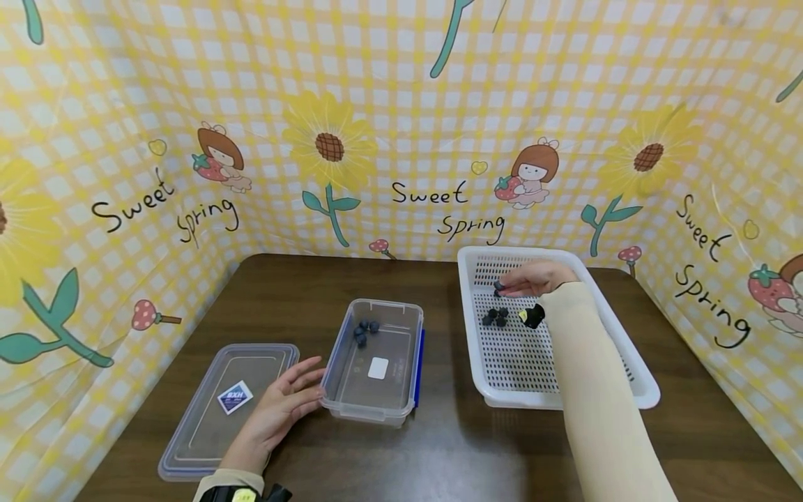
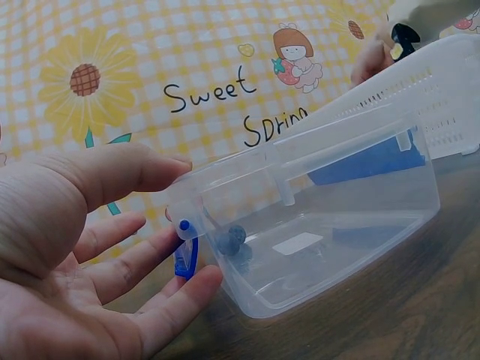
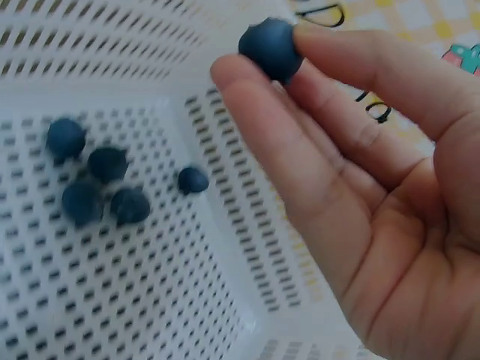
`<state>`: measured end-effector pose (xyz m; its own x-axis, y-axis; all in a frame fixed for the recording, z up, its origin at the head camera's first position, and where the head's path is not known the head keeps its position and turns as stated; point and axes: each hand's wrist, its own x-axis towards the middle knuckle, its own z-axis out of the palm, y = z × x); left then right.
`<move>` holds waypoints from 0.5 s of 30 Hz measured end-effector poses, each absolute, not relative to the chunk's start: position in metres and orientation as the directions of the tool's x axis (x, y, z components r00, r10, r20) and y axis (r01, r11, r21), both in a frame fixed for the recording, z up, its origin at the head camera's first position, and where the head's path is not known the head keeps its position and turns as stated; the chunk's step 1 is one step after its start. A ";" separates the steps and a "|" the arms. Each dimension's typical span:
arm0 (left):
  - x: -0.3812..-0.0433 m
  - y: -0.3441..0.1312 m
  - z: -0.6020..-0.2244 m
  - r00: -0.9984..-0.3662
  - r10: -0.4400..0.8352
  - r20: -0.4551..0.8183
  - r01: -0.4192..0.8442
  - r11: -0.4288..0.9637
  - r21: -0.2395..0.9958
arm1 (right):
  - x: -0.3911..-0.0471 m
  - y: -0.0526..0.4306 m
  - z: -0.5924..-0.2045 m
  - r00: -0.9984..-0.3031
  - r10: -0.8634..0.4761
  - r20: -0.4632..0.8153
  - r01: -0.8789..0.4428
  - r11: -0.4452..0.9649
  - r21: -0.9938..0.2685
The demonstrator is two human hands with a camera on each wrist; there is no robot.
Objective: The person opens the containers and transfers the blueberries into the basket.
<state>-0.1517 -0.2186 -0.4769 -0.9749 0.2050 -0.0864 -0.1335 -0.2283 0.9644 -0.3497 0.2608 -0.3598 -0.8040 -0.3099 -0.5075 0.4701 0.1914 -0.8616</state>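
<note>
My right hand is over the back of the white perforated basket, pinching a blueberry between thumb and fingertips. Below it, several loose blueberries lie on the basket floor, one apart by the side wall. My left hand rests its fingertips against the left side of a clear plastic container; its fingers are spread and fairly straight, the thumb at the rim. Inside that container, several blueberries sit near the back left corner, beside a white label.
A clear lid with a blue and white sticker lies flat on the brown table, left of the container. Blue clips hang at the container's sides. A yellow checked cloth surrounds the table at the back and sides.
</note>
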 end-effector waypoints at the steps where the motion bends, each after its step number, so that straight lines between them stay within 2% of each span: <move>1: -0.152 -0.219 -0.477 -0.975 0.205 -0.086 -0.133 -0.230 0.964 | -0.349 0.263 -0.363 -0.799 -0.306 -0.518 0.479 0.198 -0.855; 4: -0.152 -0.218 -0.477 -0.976 0.203 -0.082 -0.129 -0.231 0.964 | -0.347 0.268 -0.371 -0.787 -0.271 -0.555 0.515 0.209 -0.832; 9: -0.151 -0.218 -0.476 -0.974 0.205 -0.093 -0.138 -0.215 0.967 | -0.343 0.274 -0.381 -0.743 -0.231 -0.629 0.560 0.301 -0.772; 15: -0.151 -0.219 -0.474 -0.973 0.212 -0.095 -0.138 -0.196 0.971 | -0.340 0.276 -0.385 -0.712 -0.243 -0.659 0.548 0.395 -0.737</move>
